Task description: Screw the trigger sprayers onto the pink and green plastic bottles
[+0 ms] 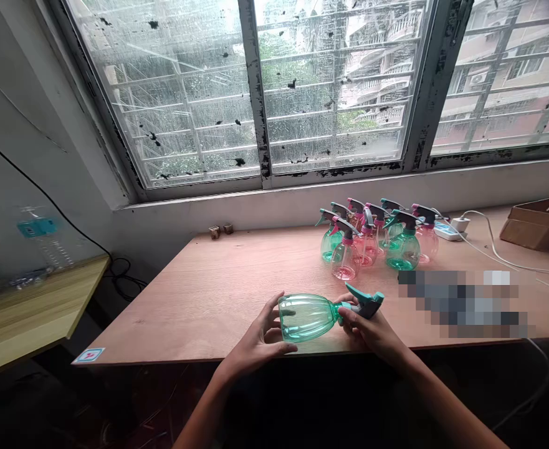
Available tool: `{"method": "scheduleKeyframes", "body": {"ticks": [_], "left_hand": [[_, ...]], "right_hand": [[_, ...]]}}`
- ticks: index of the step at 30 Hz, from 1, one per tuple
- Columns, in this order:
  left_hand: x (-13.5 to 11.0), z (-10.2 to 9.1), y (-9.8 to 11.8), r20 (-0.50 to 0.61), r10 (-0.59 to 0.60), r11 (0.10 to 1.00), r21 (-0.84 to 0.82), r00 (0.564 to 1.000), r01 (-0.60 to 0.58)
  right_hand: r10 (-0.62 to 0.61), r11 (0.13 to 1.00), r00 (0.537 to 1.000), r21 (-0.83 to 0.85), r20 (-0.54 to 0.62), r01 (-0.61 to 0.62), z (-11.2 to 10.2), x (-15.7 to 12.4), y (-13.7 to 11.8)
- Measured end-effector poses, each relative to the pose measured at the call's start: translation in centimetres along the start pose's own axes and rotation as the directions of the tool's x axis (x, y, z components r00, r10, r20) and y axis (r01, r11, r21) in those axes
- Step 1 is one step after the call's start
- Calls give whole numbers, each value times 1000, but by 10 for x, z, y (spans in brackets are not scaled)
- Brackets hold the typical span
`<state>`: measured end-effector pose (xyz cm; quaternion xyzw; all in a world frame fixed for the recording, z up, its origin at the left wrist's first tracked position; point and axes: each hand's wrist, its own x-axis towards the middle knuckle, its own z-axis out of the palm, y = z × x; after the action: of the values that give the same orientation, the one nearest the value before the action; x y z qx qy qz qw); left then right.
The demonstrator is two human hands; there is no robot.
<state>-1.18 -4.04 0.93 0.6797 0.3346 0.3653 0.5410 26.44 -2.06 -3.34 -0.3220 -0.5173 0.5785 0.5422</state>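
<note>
A clear green spray bottle (308, 318) lies on its side in the air over the front edge of the table, its base to the left. My left hand (261, 340) cups the base, with fingers behind it and the thumb below. At the neck, my right hand (365, 327) is closed around the dark grey and teal spray head (366, 302). Behind, several upright pink and green spray bottles stand in a cluster, among them a pink spray bottle (346, 259) and a green spray bottle (403, 249).
The wooden table (185, 305) runs below a window. Two small brown pieces (220, 231) sit at its back left. A power strip (448, 232), white cables and a cardboard box (538, 224) are at the right, near a pixelated patch. Another table (35, 312) stands left.
</note>
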Motion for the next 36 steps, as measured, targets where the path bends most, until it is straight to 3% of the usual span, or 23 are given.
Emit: {"method": "scheduleKeyframes", "body": {"ticks": [36], "left_hand": [[1,3,3,-20,-30,1000,-10,999,30]], "right_hand": [[-12,1000,1000,-22,-4,12,-2,1,1]]}}
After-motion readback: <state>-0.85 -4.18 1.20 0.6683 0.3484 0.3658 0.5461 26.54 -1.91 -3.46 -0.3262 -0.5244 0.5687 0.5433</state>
